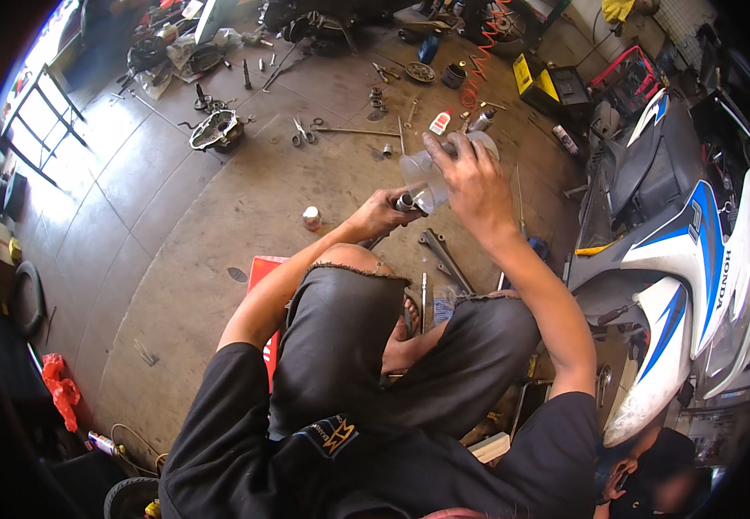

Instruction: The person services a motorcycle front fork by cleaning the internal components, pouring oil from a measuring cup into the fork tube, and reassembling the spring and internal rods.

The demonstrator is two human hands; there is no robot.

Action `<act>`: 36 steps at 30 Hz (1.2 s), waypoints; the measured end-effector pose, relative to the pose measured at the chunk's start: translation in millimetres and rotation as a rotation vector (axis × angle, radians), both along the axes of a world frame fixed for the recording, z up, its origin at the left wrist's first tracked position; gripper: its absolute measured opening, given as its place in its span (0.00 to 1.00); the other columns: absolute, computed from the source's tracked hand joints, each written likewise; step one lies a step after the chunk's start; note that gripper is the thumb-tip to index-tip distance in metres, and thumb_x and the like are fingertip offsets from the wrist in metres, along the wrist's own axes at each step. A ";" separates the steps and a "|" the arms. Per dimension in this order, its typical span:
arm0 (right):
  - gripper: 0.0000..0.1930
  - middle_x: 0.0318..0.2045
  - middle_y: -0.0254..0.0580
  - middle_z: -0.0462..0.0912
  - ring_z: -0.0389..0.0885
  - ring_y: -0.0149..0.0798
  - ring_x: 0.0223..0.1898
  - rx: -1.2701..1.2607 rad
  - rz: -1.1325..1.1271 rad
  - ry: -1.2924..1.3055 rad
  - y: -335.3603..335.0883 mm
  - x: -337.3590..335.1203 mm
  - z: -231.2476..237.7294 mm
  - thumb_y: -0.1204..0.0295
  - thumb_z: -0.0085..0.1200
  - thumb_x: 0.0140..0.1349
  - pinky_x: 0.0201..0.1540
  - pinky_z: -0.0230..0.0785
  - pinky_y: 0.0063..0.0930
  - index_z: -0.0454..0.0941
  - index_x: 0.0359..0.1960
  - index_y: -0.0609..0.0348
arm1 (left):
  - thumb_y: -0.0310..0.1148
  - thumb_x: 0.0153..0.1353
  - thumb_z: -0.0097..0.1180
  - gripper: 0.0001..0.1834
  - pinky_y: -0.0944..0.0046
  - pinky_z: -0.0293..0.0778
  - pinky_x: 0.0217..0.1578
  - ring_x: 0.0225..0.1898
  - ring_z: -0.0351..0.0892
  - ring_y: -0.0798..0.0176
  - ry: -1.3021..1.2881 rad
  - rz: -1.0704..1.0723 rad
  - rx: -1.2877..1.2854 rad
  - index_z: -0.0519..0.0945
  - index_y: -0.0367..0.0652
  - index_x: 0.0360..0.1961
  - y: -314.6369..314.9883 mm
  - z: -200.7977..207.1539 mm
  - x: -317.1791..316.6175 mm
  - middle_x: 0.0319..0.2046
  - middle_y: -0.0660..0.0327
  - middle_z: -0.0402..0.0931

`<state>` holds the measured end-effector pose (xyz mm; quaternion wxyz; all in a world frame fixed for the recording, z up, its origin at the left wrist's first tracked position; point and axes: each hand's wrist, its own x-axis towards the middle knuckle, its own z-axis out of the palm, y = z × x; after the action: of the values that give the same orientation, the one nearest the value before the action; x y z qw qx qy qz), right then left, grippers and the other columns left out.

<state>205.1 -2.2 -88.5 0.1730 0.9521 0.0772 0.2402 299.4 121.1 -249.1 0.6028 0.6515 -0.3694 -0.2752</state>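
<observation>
Daylight from upper left, fisheye-bent dark edges

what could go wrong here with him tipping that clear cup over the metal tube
1. The right hand tilts the clear plastic measuring cup over the narrow mouth of the slim metal tube that the left hand grips; whatever it holds could miss and run down onto the knees or the concrete floor.
2. The tube is steadied by one hand only, above the lap, so it may tip.
3. Loose wrenches lie by the feet, a possible trip hazard on rising.
</observation>
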 end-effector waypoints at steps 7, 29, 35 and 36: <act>0.28 0.45 0.44 0.77 0.78 0.46 0.45 -0.013 0.021 -0.013 6.4 1.2 0.8 0.78 0.51 0.55 0.51 0.74 0.36 0.75 0.60 0.44 | 0.37 0.58 0.66 0.22 0.67 0.73 0.22 0.22 0.72 0.72 -0.019 0.007 0.015 0.78 0.47 0.54 4.9 -1.4 1.9 0.23 0.66 0.76; 0.27 0.45 0.42 0.78 0.78 0.44 0.45 -0.037 0.034 -0.026 8.4 -1.4 2.6 0.77 0.52 0.54 0.50 0.74 0.34 0.75 0.59 0.45 | 0.37 0.58 0.66 0.30 0.65 0.70 0.28 0.25 0.68 0.72 -0.036 0.010 0.022 0.74 0.51 0.63 3.0 -5.6 3.6 0.23 0.66 0.74; 0.25 0.45 0.41 0.78 0.78 0.43 0.46 -0.040 0.028 -0.026 8.6 -0.6 0.8 0.75 0.51 0.56 0.50 0.73 0.33 0.76 0.59 0.45 | 0.36 0.57 0.65 0.22 0.66 0.68 0.26 0.23 0.67 0.73 -0.013 0.006 -0.002 0.79 0.46 0.54 0.3 -13.8 6.5 0.21 0.66 0.72; 0.25 0.45 0.41 0.78 0.78 0.43 0.46 -0.043 0.029 -0.030 8.9 -0.2 0.9 0.74 0.51 0.56 0.50 0.73 0.33 0.76 0.58 0.44 | 0.36 0.57 0.65 0.22 0.66 0.68 0.26 0.23 0.67 0.73 -0.017 0.008 -0.006 0.79 0.46 0.54 -0.2 -16.4 7.7 0.21 0.67 0.72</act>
<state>204.9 6.8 -87.7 0.1913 0.9431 0.0934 0.2554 307.1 121.0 -265.5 0.6025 0.6535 -0.3728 -0.2663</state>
